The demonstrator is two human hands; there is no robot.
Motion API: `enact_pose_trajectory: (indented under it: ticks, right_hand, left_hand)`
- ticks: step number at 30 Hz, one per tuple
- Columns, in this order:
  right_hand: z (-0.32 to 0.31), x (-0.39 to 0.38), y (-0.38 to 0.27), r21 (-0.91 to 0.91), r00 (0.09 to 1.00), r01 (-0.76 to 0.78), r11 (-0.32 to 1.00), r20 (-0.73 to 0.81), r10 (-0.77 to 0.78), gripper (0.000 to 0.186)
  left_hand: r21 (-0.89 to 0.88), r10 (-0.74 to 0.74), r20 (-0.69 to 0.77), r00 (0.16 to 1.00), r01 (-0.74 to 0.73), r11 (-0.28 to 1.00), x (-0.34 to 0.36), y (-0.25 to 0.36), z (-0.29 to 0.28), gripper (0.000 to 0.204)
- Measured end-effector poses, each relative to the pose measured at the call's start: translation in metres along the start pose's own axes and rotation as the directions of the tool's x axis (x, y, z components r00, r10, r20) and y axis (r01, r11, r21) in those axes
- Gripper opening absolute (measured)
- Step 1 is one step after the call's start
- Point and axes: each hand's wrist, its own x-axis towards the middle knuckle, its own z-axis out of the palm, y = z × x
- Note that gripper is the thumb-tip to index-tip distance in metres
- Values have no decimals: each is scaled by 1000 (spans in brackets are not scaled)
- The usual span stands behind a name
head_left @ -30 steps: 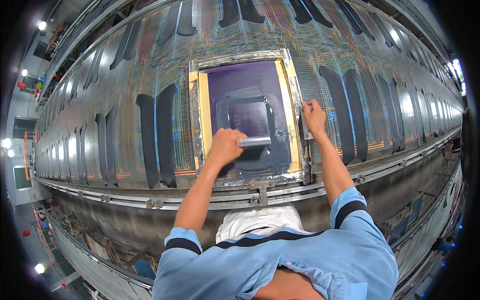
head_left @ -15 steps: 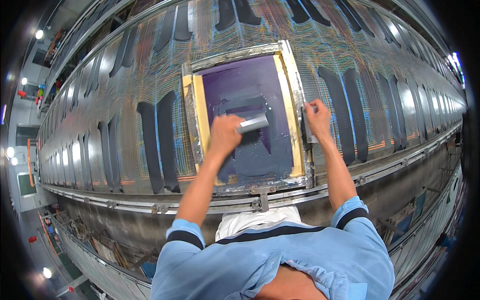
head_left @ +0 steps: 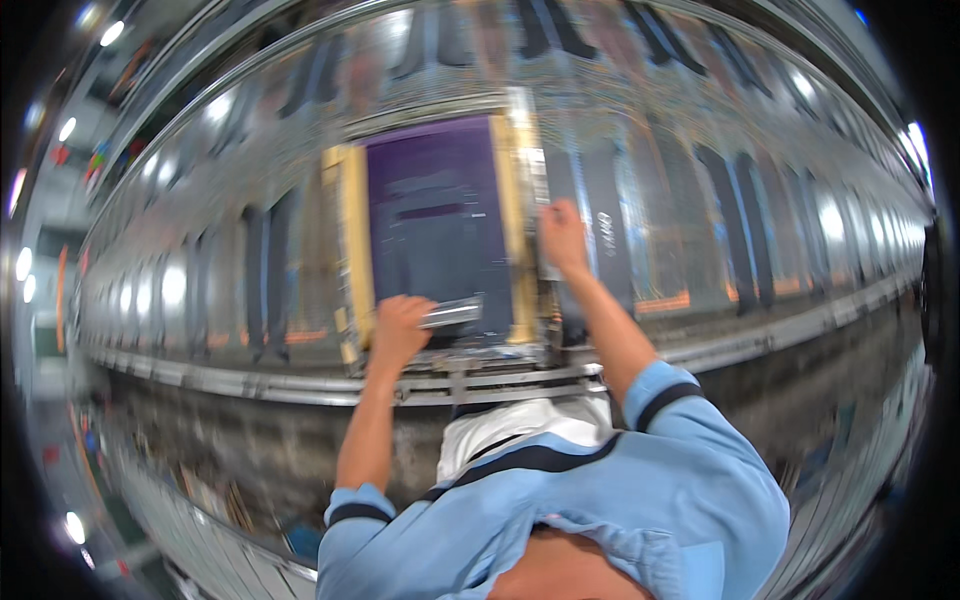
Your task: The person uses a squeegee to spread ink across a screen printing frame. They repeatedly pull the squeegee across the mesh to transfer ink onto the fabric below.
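Observation:
A screen-printing frame (head_left: 531, 165) lies over the long table, with yellow tape along its inner sides and a purple mesh (head_left: 430, 155) coated in dark ink. My left hand (head_left: 403, 325) is closed round a squeegee (head_left: 455, 313) with a silvery metal holder, low on the mesh near the frame's front edge. At the frame's right side, my right hand (head_left: 563, 235) is closed on the edge or a metal piece fixed there; motion blur hides which. Just right of it lies a dark fabric piece (head_left: 607, 240) bearing a pale print.
Several dark strip-shaped fabric pieces (head_left: 735, 220) lie in rows along the shiny, ink-streaked table. A metal rail (head_left: 300, 385) runs along its near edge, in front of my body. Bright lamps (head_left: 67, 129) show at the far left.
The frame has shifted left along the table, uncovering a printed dark piece at its right. My left hand has drawn the squeegee toward me, and my right hand has moved left with the frame.

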Motion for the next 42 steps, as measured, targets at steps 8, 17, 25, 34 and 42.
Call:
enact_pose_trajectory:
  ticks: [8,17,25,34,42]
  right_hand:
    - [64,-39,-57,103,999,9,995,-38,-5,21]
    - [86,-31,-24,-182,999,-8,983,37,15,27]
    - [119,2,-154,-36,684,440,897,661,-309,48]
    - [180,-9,-141,-258,537,723,641,794,-286,23]
    - [107,-143,-129,-176,480,710,682,830,-286,22]
  left_hand:
    - [55,-73,99,992,68,996,-24,-63,-53,20]
    - [-71,14,298,954,8,997,-6,-104,-45,18]
    - [-30,9,241,970,-2,1000,119,-170,-53,18]
    - [30,-9,155,988,5,1000,117,-180,-34,12]
    - [-86,42,188,981,-26,996,-18,-109,-35,19]
